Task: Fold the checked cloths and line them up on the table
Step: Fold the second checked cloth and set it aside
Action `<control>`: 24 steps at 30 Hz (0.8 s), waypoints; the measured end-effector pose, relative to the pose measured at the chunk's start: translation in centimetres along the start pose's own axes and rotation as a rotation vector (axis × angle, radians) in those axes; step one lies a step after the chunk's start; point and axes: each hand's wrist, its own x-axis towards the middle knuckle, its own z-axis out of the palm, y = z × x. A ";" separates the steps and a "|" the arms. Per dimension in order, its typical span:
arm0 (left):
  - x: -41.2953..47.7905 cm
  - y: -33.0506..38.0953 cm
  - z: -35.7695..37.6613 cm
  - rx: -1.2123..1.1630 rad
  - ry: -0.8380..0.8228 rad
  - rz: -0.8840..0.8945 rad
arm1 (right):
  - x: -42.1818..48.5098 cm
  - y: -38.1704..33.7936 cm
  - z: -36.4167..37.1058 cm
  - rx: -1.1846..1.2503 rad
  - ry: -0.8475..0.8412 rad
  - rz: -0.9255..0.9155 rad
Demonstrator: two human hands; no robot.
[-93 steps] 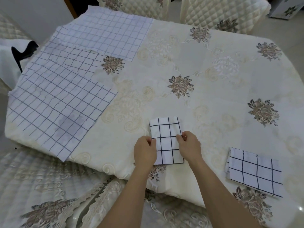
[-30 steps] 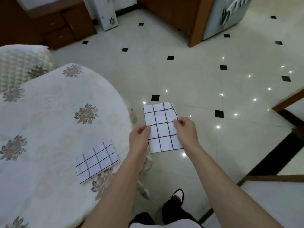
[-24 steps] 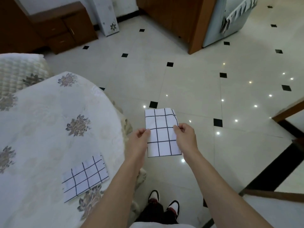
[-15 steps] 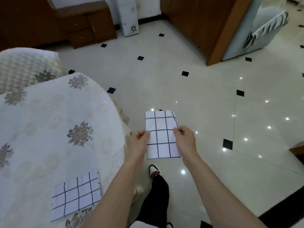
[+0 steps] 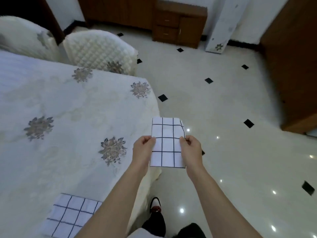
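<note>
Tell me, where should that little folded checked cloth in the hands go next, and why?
Probably leftward, down onto the flower-patterned white tablecloth. The small folded white cloth with dark checks is pinched between the left hand and right hand, hanging over the shiny tiled floor, off the table. Another folded checked cloth already lies near the table's edge, with bare cloth beyond it for the row.

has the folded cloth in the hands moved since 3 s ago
Yes. The held cloth was on the table; now it is off the table's edge, over the floor.

home dining rm, table w/ floral cloth (image 5: 68, 117), quilted chairs (image 5: 99, 50), wood cabinet (image 5: 178, 26), tiled floor (image 5: 223, 103)
</note>
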 end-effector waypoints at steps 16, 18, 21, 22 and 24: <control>4.1 2.3 -11.7 -0.431 0.768 -0.053 | 4.3 -6.4 20.7 -0.339 -0.798 -0.166; 3.4 2.0 -12.0 -0.503 0.902 -0.076 | 3.9 -6.6 22.6 -0.406 -0.931 -0.179; 1.8 0.8 -12.1 -0.639 1.080 -0.109 | 2.5 -6.2 24.6 -0.493 -1.114 -0.202; 1.2 0.6 -12.0 -0.683 1.129 -0.118 | 1.8 -6.0 25.2 -0.512 -1.168 -0.205; 0.3 -0.2 -12.1 -0.740 1.217 -0.139 | 0.4 -5.4 25.9 -0.564 -1.257 -0.220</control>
